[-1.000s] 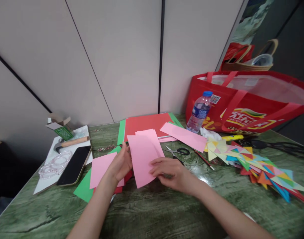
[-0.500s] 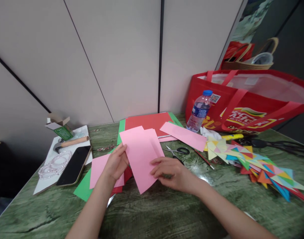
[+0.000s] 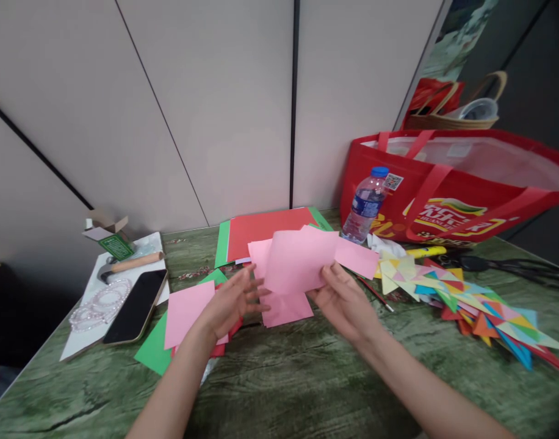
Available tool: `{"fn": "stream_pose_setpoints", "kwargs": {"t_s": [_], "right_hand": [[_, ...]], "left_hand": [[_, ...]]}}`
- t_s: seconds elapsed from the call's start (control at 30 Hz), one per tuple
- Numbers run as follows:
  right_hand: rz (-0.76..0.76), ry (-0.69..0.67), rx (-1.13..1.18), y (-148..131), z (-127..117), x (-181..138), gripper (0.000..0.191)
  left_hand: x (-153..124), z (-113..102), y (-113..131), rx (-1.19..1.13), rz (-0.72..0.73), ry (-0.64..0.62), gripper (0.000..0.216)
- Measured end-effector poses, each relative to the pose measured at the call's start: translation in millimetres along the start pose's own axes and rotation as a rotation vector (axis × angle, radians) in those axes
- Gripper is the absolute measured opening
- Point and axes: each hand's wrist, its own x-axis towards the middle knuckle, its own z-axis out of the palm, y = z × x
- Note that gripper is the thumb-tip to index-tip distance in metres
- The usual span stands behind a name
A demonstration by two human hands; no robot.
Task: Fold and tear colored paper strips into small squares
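Note:
My right hand [image 3: 346,300] is closed on the right edge of a pink paper sheet [image 3: 300,259], lifted above the green marbled table [image 3: 307,384]. Its left side curls toward my left hand [image 3: 231,300], which is open with fingers spread just beside the sheet's lower left edge. Another pink sheet [image 3: 286,308] lies flat beneath the lifted one. A smaller pink piece [image 3: 185,308] rests on red and green paper under my left wrist.
A red and green card stack [image 3: 261,231] lies at the back by the wall. Water bottle [image 3: 366,204] and red tote bag [image 3: 458,189] stand right. Coloured paper triangles [image 3: 467,302] pile at right. Phone [image 3: 135,305], hammer [image 3: 128,263], bead bracelets [image 3: 99,302] sit left.
The pink sheet has been lifted off the table and turned toward the right in my right hand. My left hand has let go of its edge and opened.

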Motion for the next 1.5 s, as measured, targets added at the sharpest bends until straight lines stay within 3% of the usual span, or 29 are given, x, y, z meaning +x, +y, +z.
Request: {"fn": "stream_pose_setpoints", "kwargs": {"t_s": [0.1,0.27,0.4,0.5,0.63,0.77,0.9,1.0,1.07,1.17,1.23,1.33,1.5], "right_hand": [[0.050,0.025,0.079,0.5,-2.7,2.7,0.017],[0.113,-0.019,0.070,2.0,-1.7,1.9,0.020],[0.161,0.016,0.093,3.1,0.5,1.5,0.024],[0.184,0.055,0.142,2.6,1.2,1.6,0.021],[0.193,0.072,0.131,2.3,1.7,0.7,0.027],[0.152,0.160,-0.009,8.9,0.3,-0.4,0.027],[0.133,0.210,-0.026,18.3,1.9,-2.2,0.024],[0.128,0.144,-0.042,19.2,3.8,-3.7,0.026],[0.117,0.021,-0.202,15.4,-0.1,-2.6,0.028],[-0.021,-0.169,-0.715,7.1,-18.0,4.4,0.029],[-0.191,-0.138,-1.183,4.2,-34.4,11.2,0.033],[-0.175,-0.092,-1.727,7.1,-54.2,18.8,0.039],[-0.086,-0.121,-1.879,13.9,-60.9,18.7,0.029]], "left_hand": [[-1.3,1.9,-2.2,0.024,-0.083,-0.020,0.045],[-2.5,-4.8,8.1,-0.049,0.207,-0.062,0.046],[-2.2,-11.2,14.4,-0.088,0.436,0.067,0.053],[-1.3,-11.6,15.4,-0.107,0.521,0.160,0.043],[1.3,-13.1,16.8,-0.136,0.578,0.268,0.022],[2.8,-14.9,19.3,-0.160,0.623,0.349,0.021],[0.2,0.6,10.4,-0.108,0.620,0.285,0.023],[-2.0,18.7,-4.7,0.122,0.454,0.212,0.027],[-2.1,24.6,-11.4,0.191,0.356,0.230,0.021],[-1.8,17.3,-7.2,0.179,0.428,0.349,0.022],[-3.4,5.9,3.1,0.255,0.514,0.460,0.019],[-9.8,-7.0,19.0,0.432,0.597,0.514,0.015],[-19.0,-6.5,27.3,0.515,0.666,0.466,0.017]]}}
